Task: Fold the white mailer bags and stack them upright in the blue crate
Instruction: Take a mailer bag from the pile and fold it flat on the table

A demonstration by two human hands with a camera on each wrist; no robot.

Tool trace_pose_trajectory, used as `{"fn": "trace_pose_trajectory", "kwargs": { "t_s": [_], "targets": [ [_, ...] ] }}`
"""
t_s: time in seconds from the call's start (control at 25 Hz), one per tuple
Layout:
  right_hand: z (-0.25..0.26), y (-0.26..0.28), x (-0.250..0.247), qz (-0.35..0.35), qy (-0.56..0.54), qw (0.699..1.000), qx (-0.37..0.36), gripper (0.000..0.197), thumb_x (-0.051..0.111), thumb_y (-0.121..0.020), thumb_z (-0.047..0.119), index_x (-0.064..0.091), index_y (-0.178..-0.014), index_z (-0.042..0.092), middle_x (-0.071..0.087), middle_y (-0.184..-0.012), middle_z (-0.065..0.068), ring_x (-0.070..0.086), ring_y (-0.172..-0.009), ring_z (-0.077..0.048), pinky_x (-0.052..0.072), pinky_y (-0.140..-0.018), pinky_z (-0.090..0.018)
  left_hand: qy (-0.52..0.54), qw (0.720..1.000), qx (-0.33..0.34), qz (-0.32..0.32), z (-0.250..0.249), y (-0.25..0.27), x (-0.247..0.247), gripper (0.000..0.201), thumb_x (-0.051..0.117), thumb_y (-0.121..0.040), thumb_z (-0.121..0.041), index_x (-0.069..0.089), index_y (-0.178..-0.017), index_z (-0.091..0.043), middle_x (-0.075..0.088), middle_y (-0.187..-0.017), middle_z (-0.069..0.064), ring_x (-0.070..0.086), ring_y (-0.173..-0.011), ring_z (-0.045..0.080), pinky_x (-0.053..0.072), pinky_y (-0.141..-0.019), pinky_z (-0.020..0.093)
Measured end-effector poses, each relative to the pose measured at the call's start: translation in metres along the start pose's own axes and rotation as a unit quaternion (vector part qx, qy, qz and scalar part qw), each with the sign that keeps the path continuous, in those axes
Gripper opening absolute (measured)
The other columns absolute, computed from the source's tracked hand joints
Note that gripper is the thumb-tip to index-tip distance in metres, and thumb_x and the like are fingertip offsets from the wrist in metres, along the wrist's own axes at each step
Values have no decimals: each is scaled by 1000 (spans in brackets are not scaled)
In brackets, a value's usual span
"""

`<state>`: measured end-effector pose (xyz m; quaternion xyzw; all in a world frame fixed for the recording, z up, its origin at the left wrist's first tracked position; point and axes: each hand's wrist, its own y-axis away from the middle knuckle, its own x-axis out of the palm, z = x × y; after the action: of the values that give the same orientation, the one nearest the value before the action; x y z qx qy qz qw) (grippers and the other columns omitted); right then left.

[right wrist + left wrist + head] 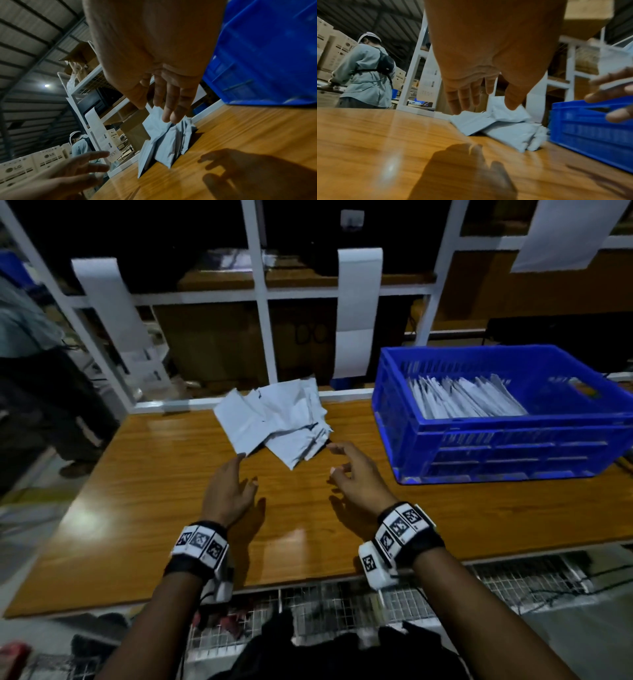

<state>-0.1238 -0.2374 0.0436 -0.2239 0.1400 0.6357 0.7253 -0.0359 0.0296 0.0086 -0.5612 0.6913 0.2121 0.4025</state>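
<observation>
— Both forearms come in lowest in the head view, each with a tagged wrist band. What are the hands doing?

— Left hand [228, 491] hovers over the wooden table [137, 508], fingers straight and spread, grip apart, holding nothing. Right hand [356, 474] is the same: fingers loosely apart, nothing in them.

— And the bags?

— Just beyond the fingertips, a loose pile of white mailer bags [277, 419] lies flat on the table. The left fingertips are at its near corner; whether they touch it, I cannot tell.

— The crate?

— To the right of the pile, the blue crate [496, 453] sits on the table, with folded bags [462, 398] standing on edge in a row inside. Behind it all is a white metal rack [260, 292], and a person in a pale shirt [366, 75] stands off to the left.
</observation>
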Motion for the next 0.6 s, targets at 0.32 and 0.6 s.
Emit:
{"fn": "trace_pose_trajectory", "kwargs": {
  "t_s": [0.32,0.6],
  "targets": [
    [7,-129,114,61,-72,990,104,36,56,-96,2,63,-126,21,56,-128,0,62,-117,-25,50,-72,-29,-131,971,-71,187,100,-63,-9,102,77,-87,-35,10,-161,-16,43,-149,18,46,-134,37,45,-103,50],
    [0,-184,204,72,-112,957,259,51,54,-99,12,44,-149,20,56,-88,-3,50,-60,-16,39,-51,-27,-99,981,-43,162,119,-60,-9,84,80,-84,-34,33,-152,-17,53,-142,10,53,-127,31,47,-97,40]
  ]
}}
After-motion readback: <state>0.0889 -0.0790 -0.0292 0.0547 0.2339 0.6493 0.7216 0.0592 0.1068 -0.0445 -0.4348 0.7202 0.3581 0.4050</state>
